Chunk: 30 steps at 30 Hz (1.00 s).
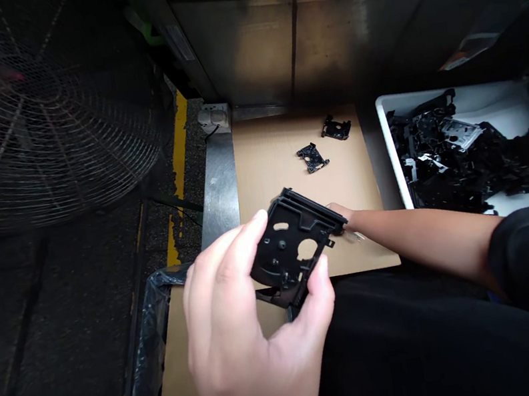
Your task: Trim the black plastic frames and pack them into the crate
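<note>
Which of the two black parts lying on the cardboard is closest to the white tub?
The farther part, near the cardboard's far right corner. The nearer part lies further left, away from the white tub.

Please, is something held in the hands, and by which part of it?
The left hand holds a black plastic part by opposite edges, between thumb and fingers. Whether the right hand holds anything is hidden.
</note>
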Available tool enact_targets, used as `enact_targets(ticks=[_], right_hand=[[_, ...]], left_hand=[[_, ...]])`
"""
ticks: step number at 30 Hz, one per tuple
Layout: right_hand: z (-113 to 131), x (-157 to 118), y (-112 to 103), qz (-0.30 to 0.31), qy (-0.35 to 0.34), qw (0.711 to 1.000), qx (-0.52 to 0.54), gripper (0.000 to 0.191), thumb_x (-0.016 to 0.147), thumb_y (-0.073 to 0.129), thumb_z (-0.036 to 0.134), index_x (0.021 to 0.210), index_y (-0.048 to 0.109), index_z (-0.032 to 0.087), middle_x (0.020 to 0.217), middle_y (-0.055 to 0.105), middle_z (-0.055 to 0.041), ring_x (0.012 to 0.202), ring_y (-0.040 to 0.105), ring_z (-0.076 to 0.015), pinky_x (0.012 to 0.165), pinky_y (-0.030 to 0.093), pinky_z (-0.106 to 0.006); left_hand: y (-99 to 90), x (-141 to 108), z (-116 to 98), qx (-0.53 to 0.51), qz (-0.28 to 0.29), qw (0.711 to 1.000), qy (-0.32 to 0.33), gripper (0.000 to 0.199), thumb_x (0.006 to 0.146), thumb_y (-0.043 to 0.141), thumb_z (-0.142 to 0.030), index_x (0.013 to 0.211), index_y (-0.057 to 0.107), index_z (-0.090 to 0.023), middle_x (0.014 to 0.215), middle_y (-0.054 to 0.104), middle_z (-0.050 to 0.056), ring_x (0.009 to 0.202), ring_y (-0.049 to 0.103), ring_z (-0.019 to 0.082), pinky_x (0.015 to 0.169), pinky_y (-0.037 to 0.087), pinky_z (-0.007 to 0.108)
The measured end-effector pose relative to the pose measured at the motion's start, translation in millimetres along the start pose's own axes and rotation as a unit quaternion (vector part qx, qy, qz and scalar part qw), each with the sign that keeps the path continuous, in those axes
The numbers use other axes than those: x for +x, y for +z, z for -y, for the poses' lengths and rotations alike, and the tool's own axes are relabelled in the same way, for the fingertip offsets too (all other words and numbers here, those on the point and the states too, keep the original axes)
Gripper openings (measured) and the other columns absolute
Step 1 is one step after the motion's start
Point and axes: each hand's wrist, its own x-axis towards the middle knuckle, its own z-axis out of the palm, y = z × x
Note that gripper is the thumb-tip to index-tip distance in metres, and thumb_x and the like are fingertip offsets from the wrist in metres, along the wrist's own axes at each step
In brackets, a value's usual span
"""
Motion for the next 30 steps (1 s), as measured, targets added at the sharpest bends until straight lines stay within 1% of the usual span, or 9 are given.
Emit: enact_targets(ticks=[4,7,9,16,20,22,24,27,30], right_hand=[[3.5,-5.7,0.6,0.014,0.040,0.999,-0.019,0.025,0.105,0.064,0.037,0.102,0.067,0.012,0.080,0.067,0.0019,0.055,0.058,-0.0067,0.050,0.051,-0.019],[5.8,-10.1,0.2,0.015,0.048,0.998,-0.029,0.033,0.107,0.061,0.040,0.088,0.065,0.013,0.062,0.057,0.0078,0.039,0.041,-0.0030,0.038,0.036,-0.015],[6.0,-10.7,-0.4,0.014,0.055,0.998,-0.034,0.035,0.107,0.061,0.041,0.085,0.064,0.013,0.059,0.055,0.0086,0.038,0.039,-0.0028,0.037,0.034,-0.016],[1.3,-0.4,-1.9,0.001,0.084,0.995,-0.048,0.028,0.106,0.062,0.040,0.101,0.067,0.013,0.080,0.066,0.0017,0.057,0.058,-0.0069,0.051,0.052,-0.019],[0.4,0.5,-2.2,-0.004,0.074,0.996,-0.045,0.036,0.105,0.062,0.043,0.086,0.066,0.013,0.060,0.062,0.0052,0.038,0.043,-0.0039,0.037,0.036,-0.016],[0.1,-1.4,-2.1,-0.005,0.063,0.997,-0.039,0.040,0.102,0.065,0.046,0.077,0.064,0.014,0.047,0.060,0.0043,0.030,0.035,-0.0042,0.030,0.026,-0.017],[-0.7,-3.8,-1.9,-0.008,0.053,0.998,-0.033,0.041,0.098,0.069,0.047,0.073,0.063,0.015,0.041,0.060,0.0016,0.027,0.032,-0.0050,0.028,0.021,-0.019],[-2.4,-6.8,-1.6,-0.014,0.050,0.998,-0.032,0.042,0.095,0.070,0.048,0.070,0.064,0.015,0.040,0.060,0.0000,0.026,0.032,-0.0048,0.028,0.019,-0.018],[-3.6,-9.2,-1.7,-0.021,0.051,0.998,-0.038,0.043,0.094,0.069,0.051,0.070,0.064,0.015,0.040,0.060,-0.0008,0.026,0.032,-0.0048,0.029,0.019,-0.019]], left_hand=[[1.1,-1.4,1.3,-0.003,-0.010,1.000,0.001,0.063,0.078,0.085,-0.031,0.138,0.067,-0.027,0.124,0.071,0.003,0.108,0.066,0.026,0.096,0.060,0.041],[1.1,-3.3,1.2,-0.006,-0.016,1.000,-0.008,0.061,0.081,0.085,-0.028,0.139,0.066,-0.027,0.125,0.071,0.002,0.110,0.066,0.023,0.098,0.060,0.037],[1.5,-5.0,3.0,-0.003,-0.020,1.000,-0.012,0.059,0.082,0.084,-0.027,0.138,0.067,-0.025,0.125,0.071,0.003,0.112,0.066,0.022,0.100,0.058,0.035],[-2.3,-12.7,11.8,0.005,-0.039,0.999,-0.020,0.061,0.080,0.085,-0.027,0.138,0.066,-0.023,0.124,0.071,0.005,0.113,0.067,0.023,0.104,0.056,0.038],[-4.8,-21.4,25.8,-0.008,-0.045,0.998,-0.034,0.066,0.077,0.086,-0.025,0.140,0.066,-0.023,0.125,0.071,0.006,0.115,0.066,0.025,0.107,0.055,0.039],[-3.4,-35.4,55.7,-0.006,-0.059,0.997,-0.051,0.067,0.076,0.086,-0.025,0.140,0.065,-0.021,0.125,0.070,0.008,0.117,0.066,0.026,0.108,0.054,0.042],[-1.1,-62.0,109.6,0.026,-0.085,0.991,-0.096,0.067,0.076,0.085,-0.027,0.139,0.065,-0.020,0.127,0.068,0.010,0.120,0.065,0.028,0.111,0.052,0.045],[1.4,-124.3,223.8,0.121,-0.136,0.953,-0.242,0.067,0.077,0.084,-0.038,0.138,0.066,-0.017,0.137,0.058,0.013,0.130,0.059,0.031,0.116,0.046,0.046],[4.4,-190.6,335.7,0.195,-0.124,0.866,-0.443,0.068,0.082,0.077,-0.037,0.144,0.059,-0.016,0.137,0.055,0.015,0.131,0.058,0.032,0.114,0.048,0.049]])
